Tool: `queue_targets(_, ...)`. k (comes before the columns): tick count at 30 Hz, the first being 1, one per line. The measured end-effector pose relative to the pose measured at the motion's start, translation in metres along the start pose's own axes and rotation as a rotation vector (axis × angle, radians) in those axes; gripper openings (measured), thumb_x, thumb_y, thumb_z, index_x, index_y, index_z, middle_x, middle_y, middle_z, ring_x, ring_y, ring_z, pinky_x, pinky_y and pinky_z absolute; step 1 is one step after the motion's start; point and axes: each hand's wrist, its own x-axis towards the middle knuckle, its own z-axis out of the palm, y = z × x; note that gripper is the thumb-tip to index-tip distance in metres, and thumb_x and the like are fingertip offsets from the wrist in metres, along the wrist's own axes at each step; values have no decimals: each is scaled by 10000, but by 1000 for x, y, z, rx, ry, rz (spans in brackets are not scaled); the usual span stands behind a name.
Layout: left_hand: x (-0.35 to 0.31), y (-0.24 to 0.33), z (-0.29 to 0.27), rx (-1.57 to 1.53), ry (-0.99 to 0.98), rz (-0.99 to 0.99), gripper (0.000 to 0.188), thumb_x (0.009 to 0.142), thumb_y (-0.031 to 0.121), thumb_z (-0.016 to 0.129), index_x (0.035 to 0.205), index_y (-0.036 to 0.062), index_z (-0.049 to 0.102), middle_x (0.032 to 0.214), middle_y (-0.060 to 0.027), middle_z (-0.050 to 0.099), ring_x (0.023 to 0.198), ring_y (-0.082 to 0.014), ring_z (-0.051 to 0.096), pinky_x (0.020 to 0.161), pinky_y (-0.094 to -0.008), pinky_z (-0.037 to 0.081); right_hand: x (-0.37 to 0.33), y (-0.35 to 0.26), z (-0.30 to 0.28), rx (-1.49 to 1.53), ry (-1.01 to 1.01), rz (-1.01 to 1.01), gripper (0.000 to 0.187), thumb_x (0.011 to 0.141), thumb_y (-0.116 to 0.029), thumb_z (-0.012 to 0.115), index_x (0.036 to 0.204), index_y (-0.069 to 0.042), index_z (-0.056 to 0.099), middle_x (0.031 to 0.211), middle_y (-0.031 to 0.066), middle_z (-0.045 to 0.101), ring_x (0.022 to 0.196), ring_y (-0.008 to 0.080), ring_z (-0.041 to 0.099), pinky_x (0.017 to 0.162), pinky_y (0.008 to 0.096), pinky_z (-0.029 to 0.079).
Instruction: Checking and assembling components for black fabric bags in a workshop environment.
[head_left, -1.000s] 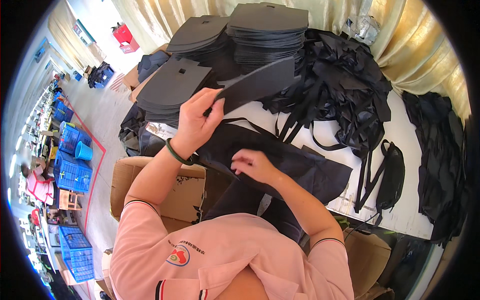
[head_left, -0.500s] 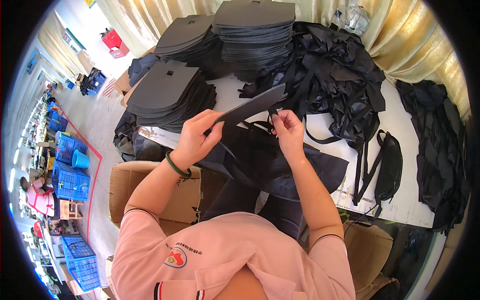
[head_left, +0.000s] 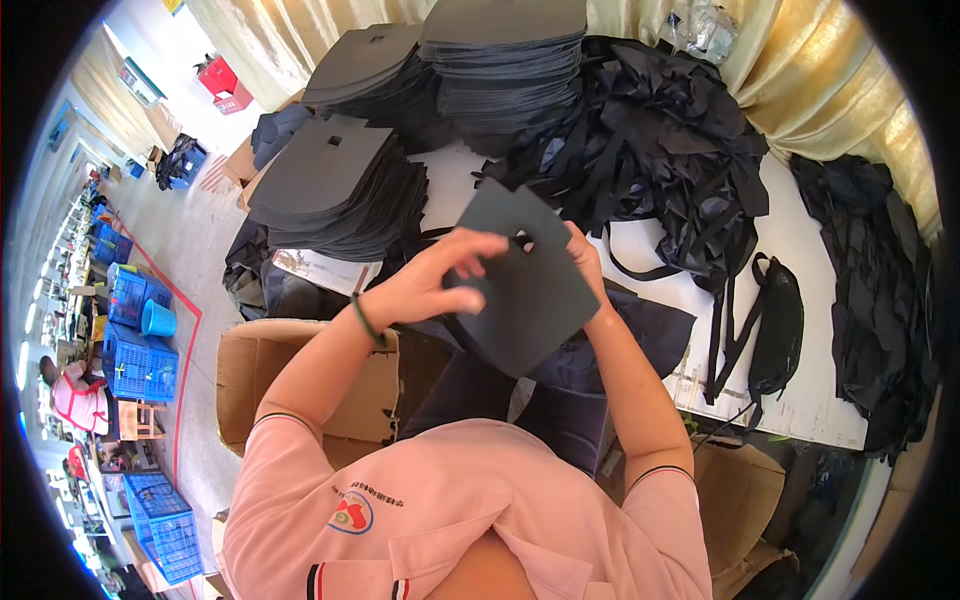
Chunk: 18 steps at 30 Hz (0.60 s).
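Note:
A dark grey foam-like panel (head_left: 530,300) with a small square hole stands tilted before me, its broad face turned toward me. My right hand (head_left: 584,262) grips it at the right edge, with most of the fingers hidden behind the sheet. Beside its left part hovers my left hand (head_left: 435,278), fingers apart and slightly blurred; whether a fingertip touches the panel I cannot tell. Below and behind the panel, black fabric (head_left: 645,335) hangs over the table's front edge, and a black strap shows near my left fingers.
Stacks of similar panels (head_left: 320,185) stand at the table's back left. A heap of black fabric and straps (head_left: 660,150) covers the back right, with a black pouch (head_left: 778,330) in front. Cardboard boxes (head_left: 300,380) sit below the table. Blue crates (head_left: 140,360) line the far left.
The panel has swung from nearly edge-on to face me, and its hole now shows. My left hand has let go of its edge and opened; my right hand now holds the panel's right side.

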Motion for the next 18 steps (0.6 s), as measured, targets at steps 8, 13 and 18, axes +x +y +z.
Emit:
queue_targets(8, 32, -44, 68, 179, 480, 74, 150, 818, 24, 733, 894, 21, 604, 876, -52, 558, 737, -149, 590, 649, -257, 480, 8, -39, -30, 114, -313, 693, 291, 916, -286, 665, 1116, -75, 653, 863, -27, 551, 825, 110, 553, 735, 252, 448)
queue_targets(13, 33, -50, 68, 270, 348, 122, 139, 854, -10, 686, 948, 19, 589, 903, -67, 581, 791, -149, 606, 684, -249, 494, 8, -99, -25, -494, -599, 569, 364, 884, -208, 684, 1210, -64, 606, 980, 25, 640, 883, 114, 569, 754, 272, 488)
queue_targets(18, 6, -60, 44, -317, 598, -126, 97, 935, 71, 637, 910, 42, 548, 816, -8, 607, 706, -89, 611, 661, -237, 492, 10, -63, -82, -514, -465, 510, 341, 866, 3, 645, 1197, -30, 569, 913, 52, 661, 840, 136, 615, 750, 307, 502)
